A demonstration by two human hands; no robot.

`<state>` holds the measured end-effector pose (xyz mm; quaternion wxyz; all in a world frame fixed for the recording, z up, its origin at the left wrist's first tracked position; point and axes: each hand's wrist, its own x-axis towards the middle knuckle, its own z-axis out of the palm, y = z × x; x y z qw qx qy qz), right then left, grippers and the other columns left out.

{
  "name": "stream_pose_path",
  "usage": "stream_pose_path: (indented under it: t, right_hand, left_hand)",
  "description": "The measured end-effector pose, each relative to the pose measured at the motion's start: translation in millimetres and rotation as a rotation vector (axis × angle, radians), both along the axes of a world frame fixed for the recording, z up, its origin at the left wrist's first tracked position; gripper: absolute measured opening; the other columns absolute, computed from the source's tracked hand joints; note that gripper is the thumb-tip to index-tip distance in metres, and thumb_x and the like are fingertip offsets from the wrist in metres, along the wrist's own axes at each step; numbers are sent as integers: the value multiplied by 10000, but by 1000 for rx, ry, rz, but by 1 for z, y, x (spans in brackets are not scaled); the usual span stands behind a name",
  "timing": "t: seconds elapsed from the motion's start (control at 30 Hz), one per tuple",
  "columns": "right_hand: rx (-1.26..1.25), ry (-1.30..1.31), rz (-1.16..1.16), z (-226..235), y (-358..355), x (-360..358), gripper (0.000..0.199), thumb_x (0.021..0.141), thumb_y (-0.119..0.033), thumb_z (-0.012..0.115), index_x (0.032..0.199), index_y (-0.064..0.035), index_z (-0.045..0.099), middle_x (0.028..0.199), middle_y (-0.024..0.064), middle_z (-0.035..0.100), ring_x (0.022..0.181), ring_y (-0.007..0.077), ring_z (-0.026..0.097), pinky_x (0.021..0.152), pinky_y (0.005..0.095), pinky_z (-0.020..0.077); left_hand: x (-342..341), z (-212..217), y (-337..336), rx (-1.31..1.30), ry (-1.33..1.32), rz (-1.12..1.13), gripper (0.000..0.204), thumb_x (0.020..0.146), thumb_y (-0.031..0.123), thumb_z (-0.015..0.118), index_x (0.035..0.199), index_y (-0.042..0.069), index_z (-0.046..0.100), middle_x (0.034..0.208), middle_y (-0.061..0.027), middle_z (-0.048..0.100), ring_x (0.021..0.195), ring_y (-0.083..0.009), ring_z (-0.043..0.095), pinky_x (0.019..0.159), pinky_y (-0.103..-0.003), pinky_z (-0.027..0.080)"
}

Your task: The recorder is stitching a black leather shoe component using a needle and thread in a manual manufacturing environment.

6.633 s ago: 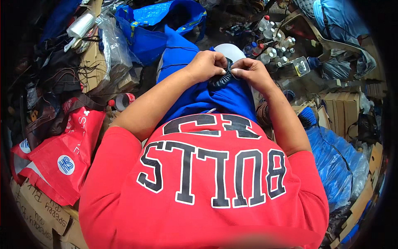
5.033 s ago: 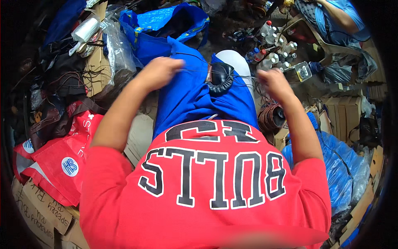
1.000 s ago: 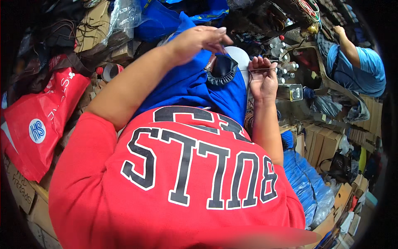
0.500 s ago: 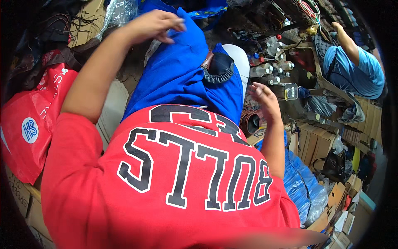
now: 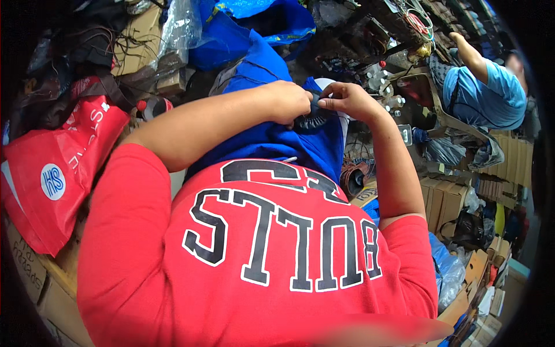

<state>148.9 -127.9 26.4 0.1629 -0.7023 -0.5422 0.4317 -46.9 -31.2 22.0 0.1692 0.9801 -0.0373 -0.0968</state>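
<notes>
Surroundings: cluttered and closely packed, fading to darkness toward the rim of the view
Blue garment (image 5: 257, 139): spread across the lap, below a red shirt (image 5: 133, 231) with dark lettering edged in white
Black gathered piece (image 5: 312, 120): lying on the lap between both hands, pleated along its near edge, partly hidden by fingers
Left hand (image 5: 286, 103): at the left side of that piece, fingers curled inward, tips mostly hidden; cannot tell their grip
Right hand (image 5: 352, 99): at the right side, thumb and forefinger pinched together on the upper edge
White rounded thing (image 5: 325, 82): just beyond the hands, mostly covered
Beyond the knees: open blue bag (image 5: 222, 43), with clear plastic wrap (image 5: 180, 34) to its left
Left of the body: red bag (image 5: 69, 168) with a round white emblem, near a red-capped bottle (image 5: 157, 108)
Right of the body: cardboard boxes (image 5: 445, 199) and, nearer, a blue plastic bundle (image 5: 442, 257)
Far right: clustered clear bottles (image 5: 381, 84), then a co-worker (image 5: 485, 92) in light blue, one arm outstretched
</notes>
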Motion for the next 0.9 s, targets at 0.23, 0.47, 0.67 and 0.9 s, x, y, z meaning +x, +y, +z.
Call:
stream_pose_path:
  t: [0.23,0.47,0.67,0.9]
  right_hand:
    - [-70,-251,-148,29,-19,-33,417,734,-333,760,954,-18,599,681,41,583,630,92,530,534,257,410]
    - [-56,222,-393,35,-33,-30,318,788,-330,715,791,-43,578,641,-15,557,555,58,518,499,190,384]
    - [-181,225,-308,32,-51,-27,313,796,-333,709,751,-47,591,635,-25,553,562,59,504,519,216,391]
    - [15,519,-460,4,-91,-35,255,849,-278,650,736,-65,567,661,-40,520,612,55,462,579,215,384]
  left_hand:
    - [-13,-23,-15,66,-193,97,183,706,162,651,852,84,574,860,-94,565,808,-275,622,666,-392,490]
    - [-10,-24,-24,389,-661,152,48,747,179,529,715,146,543,732,-26,484,596,-150,548,568,-303,386]
    - [-11,-12,-27,287,-499,155,111,732,215,612,755,119,562,839,-44,541,708,-189,599,619,-315,416]
    - [-11,-1,-1,-97,-79,211,196,711,287,696,854,153,702,897,-54,640,871,-260,621,734,-380,497]
